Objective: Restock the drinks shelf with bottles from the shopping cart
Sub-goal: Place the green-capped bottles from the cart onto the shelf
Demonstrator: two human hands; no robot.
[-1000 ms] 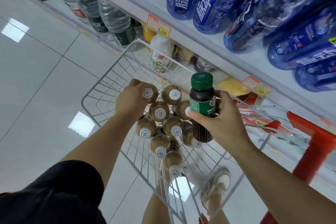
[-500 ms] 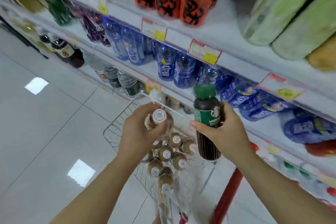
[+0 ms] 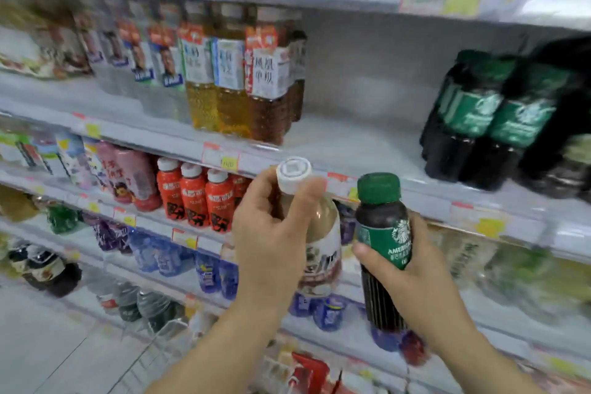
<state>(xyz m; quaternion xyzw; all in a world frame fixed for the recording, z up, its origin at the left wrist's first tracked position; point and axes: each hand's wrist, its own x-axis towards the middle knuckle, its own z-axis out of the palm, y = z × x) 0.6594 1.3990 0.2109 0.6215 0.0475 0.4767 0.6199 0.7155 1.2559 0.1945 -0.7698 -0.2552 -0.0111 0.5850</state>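
Observation:
My left hand [image 3: 271,243] grips a beige coffee bottle [image 3: 319,233] with a white cap, held upright in front of the shelves. Beside it my right hand [image 3: 412,269] holds a dark coffee bottle [image 3: 382,233] with a green cap and green label. Both bottles hover just below the drinks shelf [image 3: 351,150], which has a bare stretch in its middle. A group of matching dark green-label bottles [image 3: 489,125] stands at that shelf's right end. Only a blurred corner of the wire shopping cart [image 3: 166,333] shows at the bottom.
Tall tea bottles [image 3: 243,83] stand left of the bare stretch. Red bottles [image 3: 195,198] fill the shelf below, blue bottles [image 3: 208,269] the one under that, water bottles [image 3: 140,304] lower still. Price tags line the shelf edges. White floor tiles lie at lower left.
Both hands have risen from the cart to shelf height. My left hand lifted a beige bottle out of the cart. The view swung up from the cart to the upper shelves.

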